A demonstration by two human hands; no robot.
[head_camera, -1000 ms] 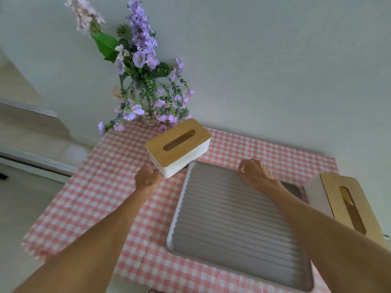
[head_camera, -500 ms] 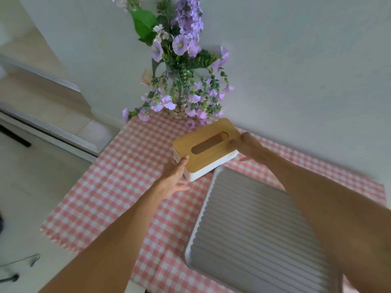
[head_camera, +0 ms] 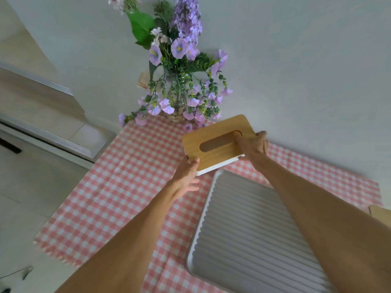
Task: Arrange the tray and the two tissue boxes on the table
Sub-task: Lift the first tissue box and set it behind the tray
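Observation:
A white tissue box with a wooden slotted lid is raised above the table's far side, its lid tilted toward me. My left hand grips its near left corner from below. My right hand holds its right end, one finger in the slot. The grey ribbed tray with a white rim lies flat on the pink checked tablecloth, to the right of centre, under my right forearm. Only a wooden corner of the second tissue box shows at the right edge.
A glass vase of purple flowers stands at the table's far edge against the white wall, just behind the lifted box. The table's left edge drops to a pale floor. A white step or ledge runs along the left.
My right hand left the tray and took the box's right end. My left hand closed on its near corner. The box has come up off the cloth and tilted.

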